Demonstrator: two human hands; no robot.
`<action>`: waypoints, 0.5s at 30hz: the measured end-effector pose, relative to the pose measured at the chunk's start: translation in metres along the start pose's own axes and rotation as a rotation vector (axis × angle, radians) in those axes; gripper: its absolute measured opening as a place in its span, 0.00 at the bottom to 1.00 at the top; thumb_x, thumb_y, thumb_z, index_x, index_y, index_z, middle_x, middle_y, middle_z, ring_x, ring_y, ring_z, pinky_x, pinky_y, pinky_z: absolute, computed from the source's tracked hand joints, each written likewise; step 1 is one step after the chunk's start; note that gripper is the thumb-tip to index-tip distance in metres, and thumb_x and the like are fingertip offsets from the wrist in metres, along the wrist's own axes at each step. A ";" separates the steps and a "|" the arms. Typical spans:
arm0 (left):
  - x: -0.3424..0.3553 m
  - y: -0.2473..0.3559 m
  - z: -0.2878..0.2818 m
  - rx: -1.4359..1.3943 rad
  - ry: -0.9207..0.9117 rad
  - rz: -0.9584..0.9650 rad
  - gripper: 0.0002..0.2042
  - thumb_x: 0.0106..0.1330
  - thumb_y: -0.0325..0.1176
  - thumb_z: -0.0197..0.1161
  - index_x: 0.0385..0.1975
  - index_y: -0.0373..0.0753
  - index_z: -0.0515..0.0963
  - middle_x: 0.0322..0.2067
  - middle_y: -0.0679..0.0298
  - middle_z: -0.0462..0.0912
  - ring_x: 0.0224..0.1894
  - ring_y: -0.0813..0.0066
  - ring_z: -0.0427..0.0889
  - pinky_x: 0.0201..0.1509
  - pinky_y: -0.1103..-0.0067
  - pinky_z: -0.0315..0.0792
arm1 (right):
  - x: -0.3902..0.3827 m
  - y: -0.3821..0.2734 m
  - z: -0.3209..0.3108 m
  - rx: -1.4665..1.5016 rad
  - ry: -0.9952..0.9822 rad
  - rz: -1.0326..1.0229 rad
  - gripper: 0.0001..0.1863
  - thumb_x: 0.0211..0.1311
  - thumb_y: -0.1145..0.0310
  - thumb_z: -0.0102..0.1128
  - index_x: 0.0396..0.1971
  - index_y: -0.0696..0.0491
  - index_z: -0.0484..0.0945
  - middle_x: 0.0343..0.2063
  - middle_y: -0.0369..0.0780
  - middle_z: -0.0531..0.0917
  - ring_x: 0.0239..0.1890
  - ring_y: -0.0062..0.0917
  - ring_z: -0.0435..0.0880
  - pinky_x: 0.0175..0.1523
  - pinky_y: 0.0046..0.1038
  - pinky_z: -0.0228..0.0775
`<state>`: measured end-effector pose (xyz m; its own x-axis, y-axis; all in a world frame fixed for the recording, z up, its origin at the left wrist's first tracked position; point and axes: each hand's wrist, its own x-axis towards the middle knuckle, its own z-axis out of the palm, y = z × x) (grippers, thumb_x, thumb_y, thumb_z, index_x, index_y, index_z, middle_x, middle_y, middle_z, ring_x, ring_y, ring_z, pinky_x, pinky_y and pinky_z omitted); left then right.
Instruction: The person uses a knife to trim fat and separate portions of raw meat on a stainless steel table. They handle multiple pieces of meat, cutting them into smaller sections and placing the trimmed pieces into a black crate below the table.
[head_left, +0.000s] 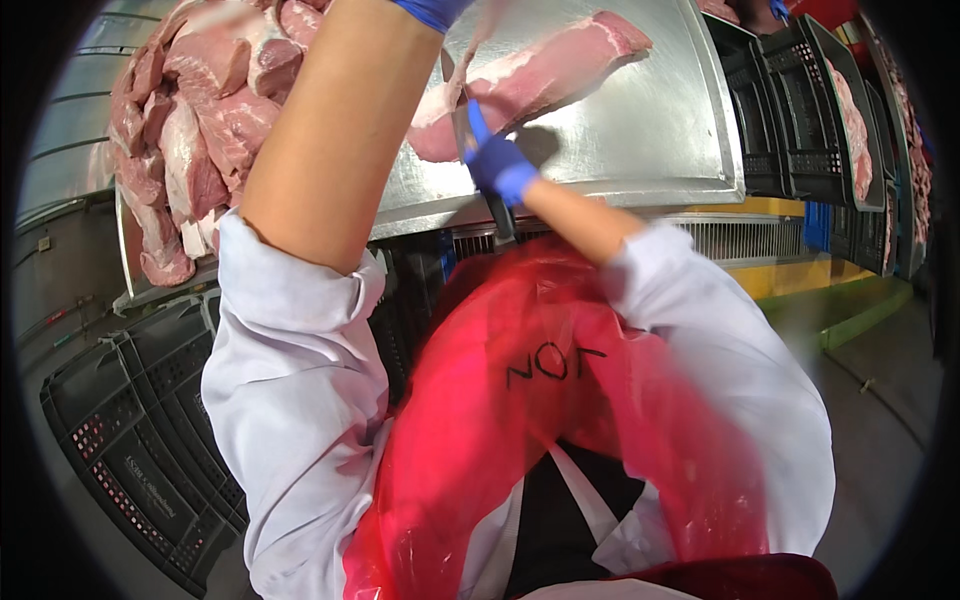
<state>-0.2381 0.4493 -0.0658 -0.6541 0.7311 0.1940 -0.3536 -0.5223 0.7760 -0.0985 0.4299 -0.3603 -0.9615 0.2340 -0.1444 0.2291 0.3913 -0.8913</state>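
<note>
My right hand point(497, 165), in a blue glove, grips a knife point(498, 218), one finger stretched along it toward the blade. The blade lies at a long pink cut of meat point(560, 75) with a whitish layer, on the steel tray point(680, 150). A thin pale strip point(466, 55) rises from that cut beside the blade. My left hand point(427, 10), also gloved in blue, reaches past the top edge; its fingers are out of the picture. Left of my left forearm lies a large pile of raw meat pieces point(190, 150).
Dark plastic crates point(805, 110), some holding meat, stand at the right; more crates point(130, 450) are at the lower left. A small blue-gloved hand shape point(778, 8) shows at the top right, apparently another person's. A red apron point(450, 400) covers my front.
</note>
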 end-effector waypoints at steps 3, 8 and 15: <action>-0.014 0.025 0.002 0.011 0.046 0.015 0.02 0.68 0.25 0.59 0.33 0.36 0.74 0.24 0.65 0.74 0.22 0.81 0.71 0.24 0.85 0.65 | -0.058 -0.010 -0.003 0.149 -0.250 0.066 0.45 0.66 0.73 0.46 0.76 0.51 0.31 0.33 0.58 0.84 0.25 0.46 0.86 0.35 0.39 0.82; -0.018 0.026 0.014 0.004 0.020 0.029 0.02 0.68 0.24 0.58 0.33 0.36 0.73 0.24 0.67 0.73 0.23 0.82 0.71 0.24 0.86 0.64 | 0.044 0.010 0.016 0.404 -0.227 0.120 0.44 0.67 0.70 0.47 0.77 0.48 0.33 0.29 0.53 0.84 0.20 0.35 0.83 0.25 0.33 0.77; -0.035 0.085 0.014 -0.037 -0.052 0.127 0.03 0.69 0.24 0.56 0.32 0.35 0.73 0.25 0.67 0.71 0.22 0.84 0.68 0.24 0.86 0.64 | 0.002 -0.005 0.053 0.074 -0.228 0.068 0.33 0.67 0.68 0.51 0.70 0.58 0.56 0.31 0.53 0.85 0.23 0.33 0.85 0.27 0.37 0.77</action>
<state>-0.2359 0.3856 0.0013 -0.6597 0.6794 0.3212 -0.2949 -0.6272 0.7209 -0.1094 0.3810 -0.3784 -0.9557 0.0475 -0.2905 0.2904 0.3129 -0.9043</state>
